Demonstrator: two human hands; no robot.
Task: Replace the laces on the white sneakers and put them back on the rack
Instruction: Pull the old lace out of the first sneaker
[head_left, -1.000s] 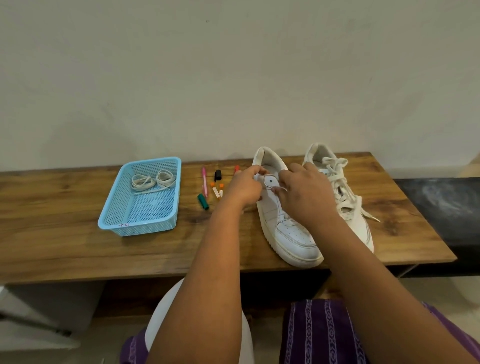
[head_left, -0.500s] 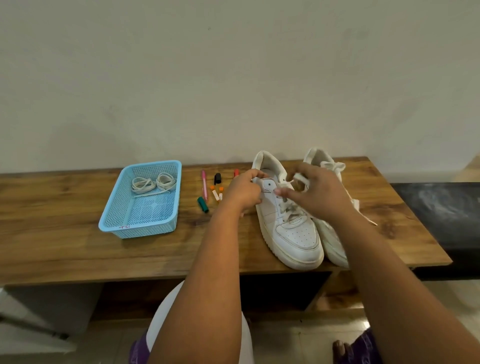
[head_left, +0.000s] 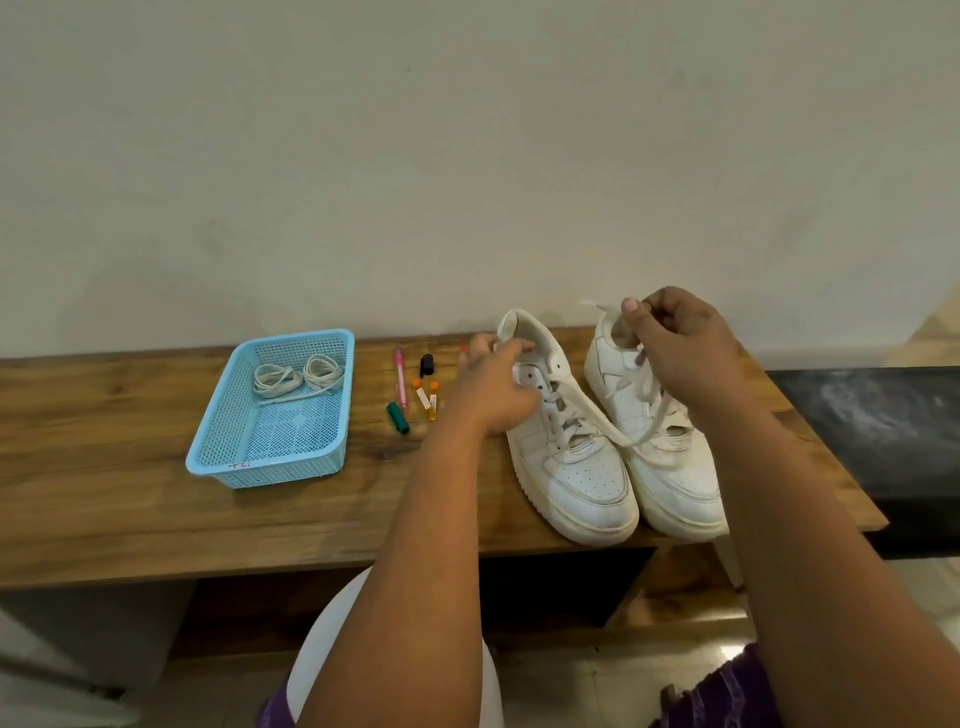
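Your left hand (head_left: 491, 387) grips the near white leather sneaker's (head_left: 566, 441) collar; right hand (head_left: 675, 343) pinches its limp flat cream lace (head_left: 641, 400). Likely snags at eyelets; grip near the tip.

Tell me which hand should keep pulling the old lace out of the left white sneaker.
Right, probably. The right hand already pinches the old cream lace, raised above the two low white leather sneakers, while the left hand grips the left sneaker at its collar, steadying it.

You are looking at a wooden bench (head_left: 156, 519) standing against a pale wall (head_left: 467, 156); a pink pen (head_left: 399, 375), a black cap (head_left: 426, 365), a green marker (head_left: 397, 417) and small orange-capped pieces (head_left: 427, 399) are lying on it.
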